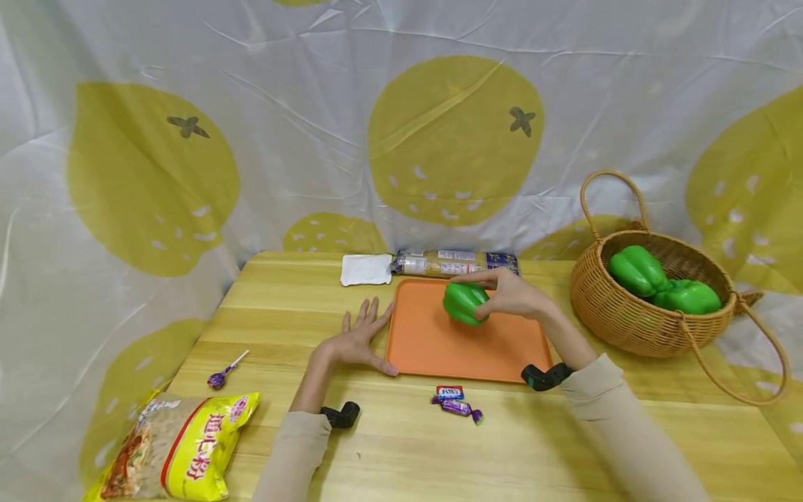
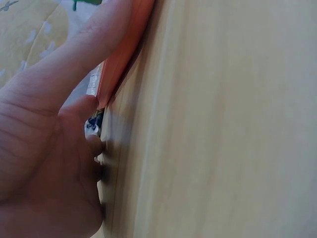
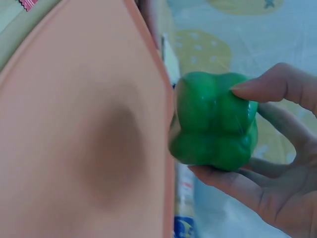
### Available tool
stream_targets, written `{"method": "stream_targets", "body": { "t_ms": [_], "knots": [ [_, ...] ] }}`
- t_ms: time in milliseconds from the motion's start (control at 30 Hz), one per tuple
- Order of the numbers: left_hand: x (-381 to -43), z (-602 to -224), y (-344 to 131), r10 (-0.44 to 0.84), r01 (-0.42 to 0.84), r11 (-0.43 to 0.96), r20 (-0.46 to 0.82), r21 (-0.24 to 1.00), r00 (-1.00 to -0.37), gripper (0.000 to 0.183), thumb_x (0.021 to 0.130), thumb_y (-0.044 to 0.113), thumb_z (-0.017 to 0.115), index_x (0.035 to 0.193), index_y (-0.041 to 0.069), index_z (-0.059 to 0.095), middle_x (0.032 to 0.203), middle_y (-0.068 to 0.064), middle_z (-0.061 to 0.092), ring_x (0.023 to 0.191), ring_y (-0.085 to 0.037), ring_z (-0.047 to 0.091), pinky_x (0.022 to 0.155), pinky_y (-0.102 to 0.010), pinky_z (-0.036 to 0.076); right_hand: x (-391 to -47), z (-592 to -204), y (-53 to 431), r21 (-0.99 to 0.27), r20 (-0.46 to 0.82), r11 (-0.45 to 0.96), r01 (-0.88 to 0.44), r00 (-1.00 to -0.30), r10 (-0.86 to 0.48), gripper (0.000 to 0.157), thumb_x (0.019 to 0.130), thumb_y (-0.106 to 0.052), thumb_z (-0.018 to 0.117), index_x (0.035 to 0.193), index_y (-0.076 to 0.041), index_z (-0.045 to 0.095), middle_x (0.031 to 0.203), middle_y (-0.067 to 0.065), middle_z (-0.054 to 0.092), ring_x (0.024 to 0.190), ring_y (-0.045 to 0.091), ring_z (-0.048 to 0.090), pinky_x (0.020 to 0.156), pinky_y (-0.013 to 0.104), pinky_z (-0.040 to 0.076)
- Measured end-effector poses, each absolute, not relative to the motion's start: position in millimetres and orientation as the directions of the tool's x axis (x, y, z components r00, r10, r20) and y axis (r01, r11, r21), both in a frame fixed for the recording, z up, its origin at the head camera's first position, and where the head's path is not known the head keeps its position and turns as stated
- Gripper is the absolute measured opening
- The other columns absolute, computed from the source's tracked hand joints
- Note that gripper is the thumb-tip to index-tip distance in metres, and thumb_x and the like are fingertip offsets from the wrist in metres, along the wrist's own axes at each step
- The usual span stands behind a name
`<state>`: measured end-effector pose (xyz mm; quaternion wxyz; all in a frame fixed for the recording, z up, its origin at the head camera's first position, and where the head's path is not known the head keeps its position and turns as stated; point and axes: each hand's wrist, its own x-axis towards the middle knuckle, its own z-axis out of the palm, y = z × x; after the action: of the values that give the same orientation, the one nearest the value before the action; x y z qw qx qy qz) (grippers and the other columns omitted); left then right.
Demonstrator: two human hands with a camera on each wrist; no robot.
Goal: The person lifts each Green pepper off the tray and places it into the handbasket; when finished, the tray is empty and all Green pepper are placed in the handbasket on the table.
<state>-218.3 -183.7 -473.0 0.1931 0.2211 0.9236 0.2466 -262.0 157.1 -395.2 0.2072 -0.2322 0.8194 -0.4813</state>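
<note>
A green bell pepper (image 1: 465, 302) is gripped between the thumb and fingers of my right hand (image 1: 516, 295), just above the orange tray (image 1: 433, 348). In the right wrist view the pepper (image 3: 213, 119) is apart from the tray surface, and its shadow falls there. My left hand (image 1: 357, 343) lies spread on the table, its thumb and index finger at the tray's left edge. The left wrist view shows the thumb (image 2: 94, 39) against the tray's orange rim (image 2: 126, 54). Two more green peppers (image 1: 638, 270) lie in the wicker basket (image 1: 617, 324) at the right.
Behind the tray lie a white packet (image 1: 366, 270) and a long clear-and-blue package (image 1: 433, 263). In front are a small red-and-blue candy (image 1: 449, 392) and a purple-wrapped candy (image 1: 456, 406). A lollipop (image 1: 217, 379) and a yellow food bag (image 1: 201, 446) lie at the left.
</note>
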Motion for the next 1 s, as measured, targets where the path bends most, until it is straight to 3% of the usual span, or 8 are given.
{"method": "stream_targets", "body": {
  "t_ms": [267, 400, 567, 733, 833, 933, 1000],
  "knots": [
    [-217, -473, -183, 0.505, 0.312, 0.781, -0.253, 0.541, -0.825, 0.13, 0.065, 0.058, 0.081, 0.156, 0.022, -0.005, 0.159, -0.02, -0.021, 0.147, -0.039, -0.023, 0.112, -0.068, -0.016, -250, -362, 205, -0.853, -0.13, 0.461, -0.244, -0.756, -0.641, 0.073, 0.072, -0.002, 0.077, 0.137, -0.024, 0.055, 0.147, 0.007, 0.048, 0.126, 0.031, 0.053, 0.088, 0.034, 0.053],
    [-219, -473, -182, 0.506, 0.316, 0.78, -0.246, 0.54, -0.827, 0.13, 0.065, 0.058, 0.081, 0.156, 0.022, -0.004, 0.159, -0.02, -0.021, 0.147, -0.039, -0.023, 0.112, -0.068, -0.016, -246, -340, 238, -0.831, -0.12, 0.493, -0.26, -0.78, -0.615, 0.072, 0.075, -0.008, 0.08, 0.14, -0.024, 0.053, 0.143, 0.007, 0.053, 0.119, 0.024, 0.059, 0.087, 0.031, 0.054],
    [-220, -473, -183, 0.508, 0.324, 0.782, -0.244, 0.532, -0.826, 0.13, 0.065, 0.06, 0.081, 0.156, 0.022, -0.004, 0.159, -0.02, -0.022, 0.147, -0.039, -0.023, 0.112, -0.068, -0.017, -239, -311, 277, -0.75, -0.127, 0.617, -0.239, -0.863, -0.489, 0.072, 0.076, -0.019, 0.082, 0.14, -0.027, 0.051, 0.135, 0.009, 0.059, 0.1, 0.017, 0.064, 0.078, 0.03, 0.055],
    [-220, -472, -183, 0.511, 0.315, 0.775, -0.25, 0.548, -0.822, 0.13, 0.065, 0.059, 0.081, 0.156, 0.022, -0.004, 0.159, -0.019, -0.023, 0.146, -0.038, -0.025, 0.111, -0.067, -0.018, -238, -286, 311, -0.665, -0.126, 0.72, -0.199, -0.92, -0.37, 0.07, 0.077, -0.026, 0.081, 0.14, -0.034, 0.051, 0.137, 0.002, 0.059, 0.105, 0.0, 0.058, 0.078, 0.022, 0.051],
    [-219, -472, -184, 0.512, 0.313, 0.772, -0.248, 0.553, -0.822, 0.13, 0.064, 0.059, 0.081, 0.156, 0.023, -0.003, 0.159, -0.02, -0.022, 0.146, -0.038, -0.025, 0.111, -0.067, -0.018, -241, -276, 331, -0.616, -0.117, 0.766, -0.182, -0.941, -0.317, 0.071, 0.078, -0.029, 0.081, 0.141, -0.036, 0.049, 0.138, -0.013, 0.055, 0.108, -0.013, 0.049, 0.079, 0.014, 0.047],
    [-220, -472, -184, 0.517, 0.317, 0.769, -0.249, 0.555, -0.819, 0.13, 0.065, 0.06, 0.081, 0.156, 0.023, -0.004, 0.159, -0.019, -0.023, 0.146, -0.038, -0.025, 0.112, -0.066, -0.019, -246, -270, 352, -0.619, -0.122, 0.773, -0.14, -0.955, -0.27, 0.071, 0.081, -0.028, 0.078, 0.143, -0.034, 0.046, 0.127, -0.025, 0.055, 0.097, -0.011, 0.054, 0.07, 0.018, 0.051],
    [-220, -471, -184, 0.524, 0.325, 0.768, -0.249, 0.553, -0.815, 0.13, 0.065, 0.06, 0.08, 0.156, 0.023, -0.005, 0.159, -0.019, -0.024, 0.146, -0.038, -0.026, 0.111, -0.067, -0.019, -249, -269, 365, -0.621, -0.125, 0.776, -0.111, -0.963, -0.238, 0.07, 0.083, -0.027, 0.076, 0.145, -0.033, 0.044, 0.123, -0.024, 0.052, 0.089, -0.004, 0.059, 0.066, 0.024, 0.054]
  ]
}}
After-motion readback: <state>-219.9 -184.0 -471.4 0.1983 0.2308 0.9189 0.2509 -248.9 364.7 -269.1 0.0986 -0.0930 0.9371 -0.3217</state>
